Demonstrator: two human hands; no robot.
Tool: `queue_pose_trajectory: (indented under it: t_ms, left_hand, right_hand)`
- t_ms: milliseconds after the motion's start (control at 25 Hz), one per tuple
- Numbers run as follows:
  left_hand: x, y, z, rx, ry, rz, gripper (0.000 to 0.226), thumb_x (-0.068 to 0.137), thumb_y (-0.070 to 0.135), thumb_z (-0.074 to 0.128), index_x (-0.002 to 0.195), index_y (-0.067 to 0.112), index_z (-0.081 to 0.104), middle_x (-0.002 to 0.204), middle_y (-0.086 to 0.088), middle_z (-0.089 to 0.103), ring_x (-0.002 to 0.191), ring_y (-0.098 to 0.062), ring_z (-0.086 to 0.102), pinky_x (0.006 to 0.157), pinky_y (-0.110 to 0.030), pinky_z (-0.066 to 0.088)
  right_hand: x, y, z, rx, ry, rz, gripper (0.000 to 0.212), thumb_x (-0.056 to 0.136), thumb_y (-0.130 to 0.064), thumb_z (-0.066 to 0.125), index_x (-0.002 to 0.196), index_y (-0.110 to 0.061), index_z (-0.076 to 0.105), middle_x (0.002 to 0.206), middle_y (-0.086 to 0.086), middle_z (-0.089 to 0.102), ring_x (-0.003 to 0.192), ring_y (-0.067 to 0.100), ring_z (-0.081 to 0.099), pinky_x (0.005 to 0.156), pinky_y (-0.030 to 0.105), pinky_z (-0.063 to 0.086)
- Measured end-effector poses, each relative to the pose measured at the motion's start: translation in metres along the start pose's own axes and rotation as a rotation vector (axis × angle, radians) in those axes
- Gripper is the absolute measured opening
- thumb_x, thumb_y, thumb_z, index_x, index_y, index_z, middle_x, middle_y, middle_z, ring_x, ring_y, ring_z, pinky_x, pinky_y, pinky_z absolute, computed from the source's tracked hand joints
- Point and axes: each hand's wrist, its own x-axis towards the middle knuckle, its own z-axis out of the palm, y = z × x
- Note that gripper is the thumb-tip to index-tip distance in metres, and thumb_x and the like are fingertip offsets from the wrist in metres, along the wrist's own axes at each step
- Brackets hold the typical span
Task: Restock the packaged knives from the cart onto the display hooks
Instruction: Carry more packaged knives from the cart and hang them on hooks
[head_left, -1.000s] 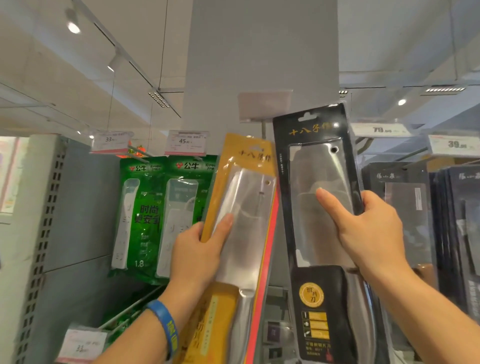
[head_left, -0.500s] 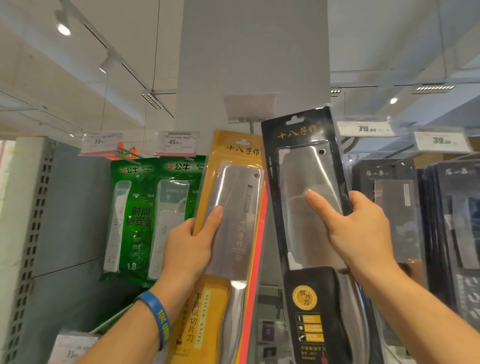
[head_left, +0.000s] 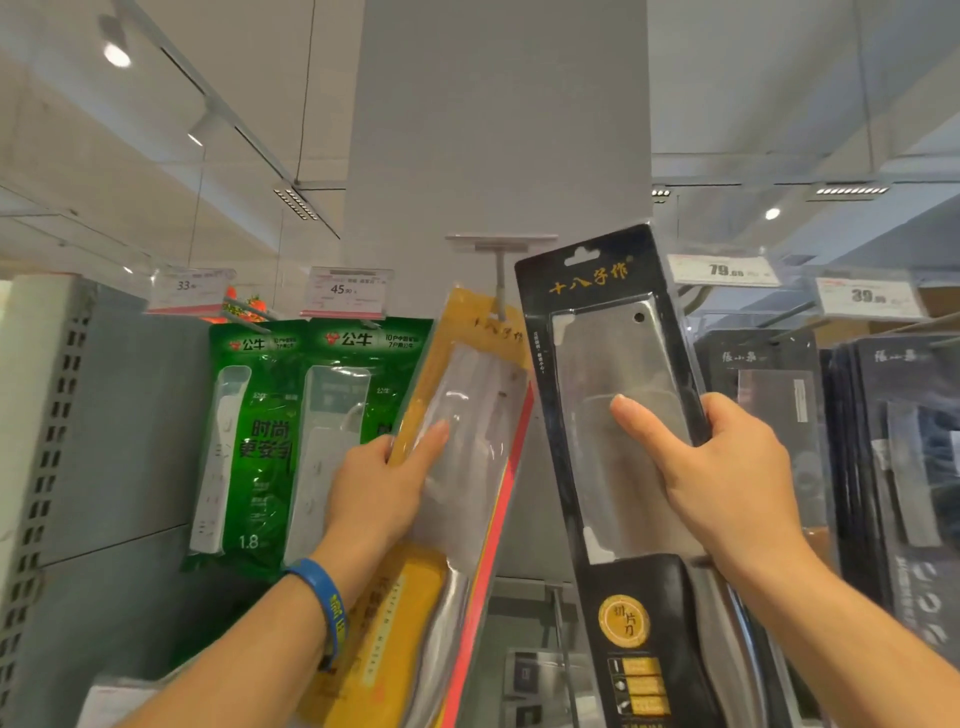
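Observation:
My left hand (head_left: 382, 488) grips a yellow packaged cleaver (head_left: 462, 415) by its left edge, thumb across the clear blister. The pack is tilted, its top reaching the display hook (head_left: 500, 280) that sticks out under a blank label holder on the grey column. My right hand (head_left: 722, 467) holds a black packaged cleaver (head_left: 608, 364) upright just right of that hook, thumb on the blister and fingers behind the right edge. Its hang hole is level with the hook's label holder. The cart is out of view.
Green packaged power strips (head_left: 291, 431) hang to the left under price tags. Dark packaged knives (head_left: 769, 395) hang in rows on the right under price tags (head_left: 722, 270). A perforated upright (head_left: 47, 467) stands at the far left. More hooks show lower down.
The yellow pack has tipped back and risen so its top now meets the hook. The black pack has stayed raised beside it.

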Motion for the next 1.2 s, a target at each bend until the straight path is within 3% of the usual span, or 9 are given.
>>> queue_pose_trajectory:
  t_ms: [80, 240, 320, 440, 560, 760, 920, 1040, 1200]
  left_hand:
    - [0.003, -0.002, 0.018, -0.091, -0.106, -0.109, 0.057, 0.076, 0.074, 0.061, 0.061, 0.02, 0.054, 0.05, 0.01, 0.06, 0.043, -0.003, 0.057, 0.046, -0.021, 0.044]
    - [0.02, 0.003, 0.045, -0.278, -0.29, -0.402, 0.058, 0.08, 0.069, 0.062, 0.099, 0.015, 0.066, 0.077, 0.0, 0.073, 0.066, -0.016, 0.071, 0.05, -0.022, 0.051]
    - [0.028, 0.008, 0.047, -0.193, -0.38, -0.438, 0.075, 0.085, 0.068, 0.056, 0.124, 0.004, 0.059, 0.09, -0.006, 0.073, 0.077, -0.02, 0.071, 0.061, -0.024, 0.051]
    - [0.036, 0.007, 0.044, 0.012, -0.439, -0.43, 0.073, 0.096, 0.062, 0.043, 0.136, 0.0, 0.049, 0.114, -0.014, 0.063, 0.102, -0.029, 0.061, 0.085, -0.033, 0.046]
    - [0.031, 0.0, 0.039, 0.011, -0.472, -0.39, 0.065, 0.102, 0.054, 0.037, 0.145, 0.005, 0.042, 0.134, -0.015, 0.058, 0.122, -0.031, 0.056, 0.106, -0.038, 0.044]
    - [0.026, 0.056, -0.005, -0.045, -0.039, 0.283, 0.066, 0.094, 0.049, 0.056, 0.151, 0.03, 0.027, 0.151, 0.004, 0.042, 0.128, -0.011, 0.046, 0.1, -0.032, 0.041]
    - [0.065, 0.132, -0.039, 0.452, 0.148, 0.867, 0.066, 0.09, 0.036, 0.066, 0.148, 0.029, 0.036, 0.153, -0.001, 0.04, 0.139, -0.023, 0.038, 0.111, -0.041, 0.038]
    - [0.084, 0.161, -0.04, 0.712, 0.049, 1.052, 0.031, 0.1, 0.031, 0.052, 0.13, 0.027, 0.062, 0.134, 0.002, 0.061, 0.121, -0.024, 0.054, 0.091, -0.037, 0.048]
    - [0.093, 0.165, -0.038, 0.662, 0.003, 1.114, 0.03, 0.104, 0.035, 0.046, 0.121, 0.025, 0.068, 0.106, 0.003, 0.073, 0.092, -0.022, 0.065, 0.076, -0.035, 0.051]
  right_hand:
    - [-0.005, 0.0, 0.0, -0.004, -0.016, 0.013, 0.058, 0.071, -0.078, 0.065, 0.067, -0.022, 0.053, 0.06, -0.015, 0.061, 0.057, 0.002, 0.055, 0.048, 0.031, 0.035]
    - [-0.013, -0.01, 0.005, 0.017, -0.057, 0.018, 0.058, 0.074, -0.072, 0.07, 0.062, -0.024, 0.04, 0.049, -0.022, 0.052, 0.048, 0.002, 0.048, 0.043, 0.021, 0.032]
    - [-0.014, -0.016, 0.008, 0.021, -0.067, 0.049, 0.068, 0.072, -0.074, 0.07, 0.064, -0.014, 0.04, 0.048, -0.007, 0.046, 0.047, 0.013, 0.039, 0.048, 0.034, 0.032]
    - [-0.01, -0.022, 0.012, 0.062, -0.115, 0.116, 0.084, 0.07, -0.078, 0.07, 0.086, 0.003, 0.06, 0.077, 0.019, 0.067, 0.072, 0.041, 0.06, 0.067, 0.053, 0.054]
    - [-0.009, -0.022, 0.011, 0.077, -0.149, 0.133, 0.086, 0.069, -0.08, 0.068, 0.095, 0.002, 0.064, 0.086, 0.021, 0.071, 0.081, 0.041, 0.066, 0.075, 0.057, 0.056]
    - [-0.01, -0.017, 0.018, 0.066, -0.126, 0.13, 0.083, 0.069, -0.081, 0.067, 0.091, -0.001, 0.064, 0.078, 0.018, 0.068, 0.067, 0.033, 0.06, 0.065, 0.048, 0.054]
    - [-0.022, -0.016, 0.034, 0.067, -0.114, 0.139, 0.076, 0.068, -0.081, 0.067, 0.081, -0.007, 0.061, 0.066, 0.003, 0.062, 0.059, 0.024, 0.055, 0.059, 0.042, 0.049]
    - [-0.037, -0.016, 0.046, 0.084, -0.094, 0.16, 0.077, 0.067, -0.083, 0.067, 0.073, -0.007, 0.053, 0.061, 0.0, 0.055, 0.054, 0.015, 0.045, 0.054, 0.038, 0.042]
    - [-0.062, -0.015, 0.067, 0.024, -0.148, 0.202, 0.071, 0.067, -0.081, 0.069, 0.064, -0.016, 0.041, 0.053, -0.008, 0.048, 0.048, 0.009, 0.038, 0.051, 0.034, 0.034]
